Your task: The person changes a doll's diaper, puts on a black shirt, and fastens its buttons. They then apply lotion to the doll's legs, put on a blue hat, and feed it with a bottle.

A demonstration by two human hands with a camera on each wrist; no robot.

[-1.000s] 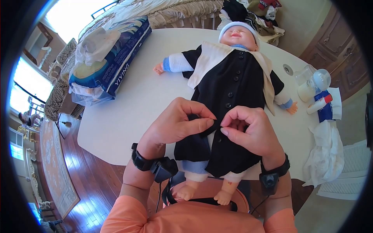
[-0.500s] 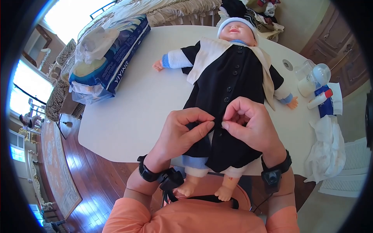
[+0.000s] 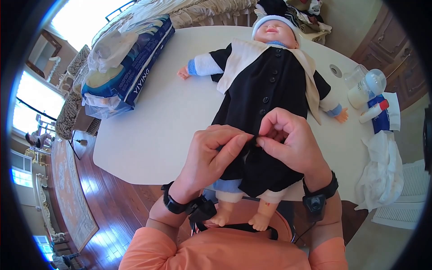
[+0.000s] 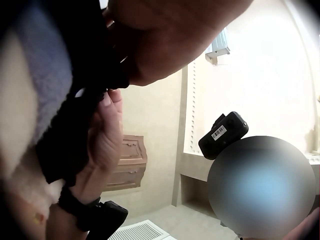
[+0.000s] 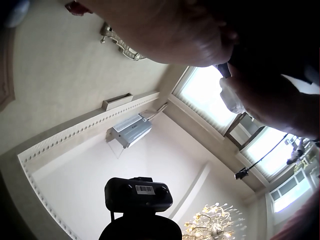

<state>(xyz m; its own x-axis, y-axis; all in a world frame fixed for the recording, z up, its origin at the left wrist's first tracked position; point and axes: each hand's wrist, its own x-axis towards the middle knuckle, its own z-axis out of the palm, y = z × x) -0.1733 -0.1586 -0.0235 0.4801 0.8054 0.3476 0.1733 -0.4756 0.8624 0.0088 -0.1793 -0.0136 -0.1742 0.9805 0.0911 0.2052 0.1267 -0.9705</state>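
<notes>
A baby doll [image 3: 275, 30] in a white cap lies on its back on the white table, feet toward the person. It wears a black coat [image 3: 245, 92] with a cream collar [image 3: 245, 58] and a row of dark buttons [image 3: 265, 100] down the front. Low on the coat's front opening, my left hand [image 3: 209, 150] pinches one edge between thumb and forefinger. My right hand [image 3: 290, 141] pinches the other edge, its fingertips right beside the left ones. The fingers cover whatever button or hole lies there. The left wrist view shows the right hand [image 4: 106, 137] behind the dark cloth.
A blue diaper pack [image 3: 130, 67] stands at the table's left. Along the right edge are a baby bottle [image 3: 366, 87], a red-capped white tube [image 3: 374, 111], a blue packet [image 3: 381, 122] and a crumpled white cloth [image 3: 382, 171]. The doll's feet [image 3: 260, 220] extend past the front edge.
The left fingertips have moved right, from a small gap to meet the right fingertips at the coat's opening. The right hand stays nearly in place, pinching the cloth.
</notes>
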